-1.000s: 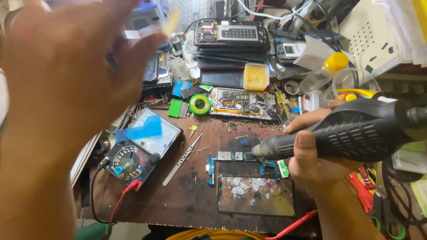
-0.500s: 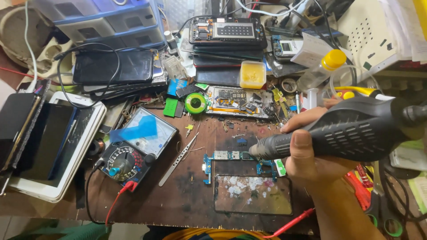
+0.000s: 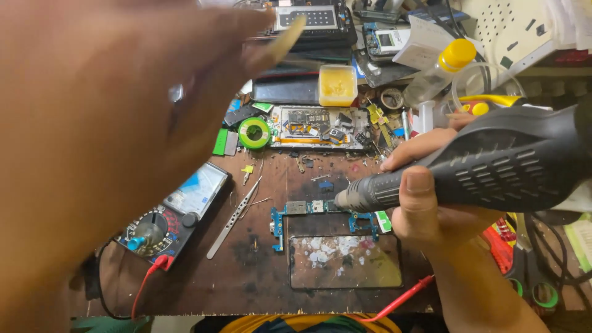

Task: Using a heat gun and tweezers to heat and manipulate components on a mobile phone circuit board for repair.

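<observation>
The right hand (image 3: 431, 209) is wrapped tightly around a dark grey hot-air tool (image 3: 487, 163), thumb lying across the ribbed neck on the near side and the other fingers (image 3: 419, 145) curled over the far side, so the tool's body runs out past the fingers toward 2 o'clock while its metal nozzle sticks out of the grip toward 9 o'clock. The nozzle tip sits just over the right part of a small blue circuit board (image 3: 320, 213) that lies flat on the scorched brown work mat (image 3: 246, 277); whether the tip touches the board cannot be told. Directly at 6 o'clock from the board lies a dark glass panel (image 3: 345, 262) speckled with pale residue. The left hand (image 3: 105, 123) is raised close to the camera, blurred, with its fingers spread wide and holding nothing; it covers the upper left of the view. Below it, at 8 o'clock from the board, rests a multimeter (image 3: 176, 213) with a red lead, and between the multimeter and the board lie slim metal tweezers (image 3: 233, 219). At 11 o'clock from the board sits a green tape roll (image 3: 254, 132), and at 12 o'clock a small yellow tub (image 3: 337, 85).
</observation>
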